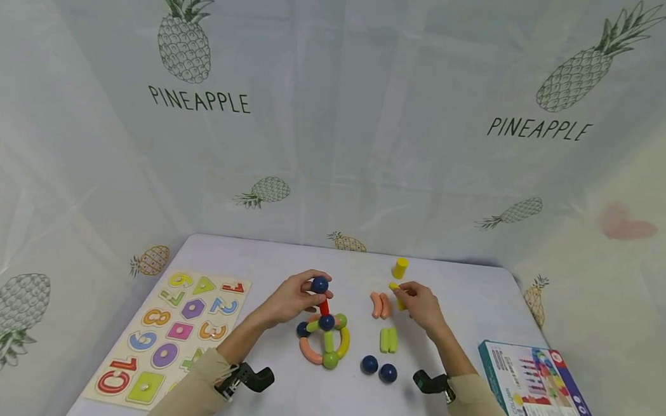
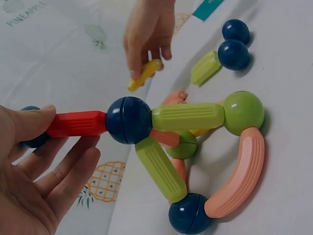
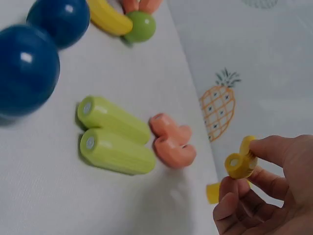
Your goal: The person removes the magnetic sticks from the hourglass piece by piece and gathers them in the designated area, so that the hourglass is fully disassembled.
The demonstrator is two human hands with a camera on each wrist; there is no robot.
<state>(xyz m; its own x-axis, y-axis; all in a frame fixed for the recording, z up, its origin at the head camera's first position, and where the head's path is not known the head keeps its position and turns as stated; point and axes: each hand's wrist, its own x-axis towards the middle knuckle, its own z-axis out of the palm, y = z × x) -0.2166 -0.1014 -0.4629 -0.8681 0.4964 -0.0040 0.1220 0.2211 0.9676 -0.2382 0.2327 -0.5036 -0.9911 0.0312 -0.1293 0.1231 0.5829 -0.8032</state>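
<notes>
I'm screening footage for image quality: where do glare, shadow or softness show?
Right wrist: bright glints on the two loose blue balls and a broad soft shadow on the white table; left wrist: dim overall, the printed backdrop softer than the near green ball; head: fairly even light, faint shadows beside those blue balls.

The number board (image 1: pixel 143 360) is lying along the left edge of the desk (image 1: pixel 320 411), reaching toward its near left corner, while a box (image 1: pixel 544 399) is lying at the right edge, toward the near right corner. Between them, the ball-and-rod assembly (image 1: pixel 328 342) is standing near the middle, with curved rods (image 1: pixel 376 304), straight rods (image 1: pixel 384 340) and loose balls (image 1: pixel 369 365) lying in pairs to its right, far to near. Behind the curved rods, a cylinder (image 1: pixel 400 268) is sitting near the far edge.
</notes>
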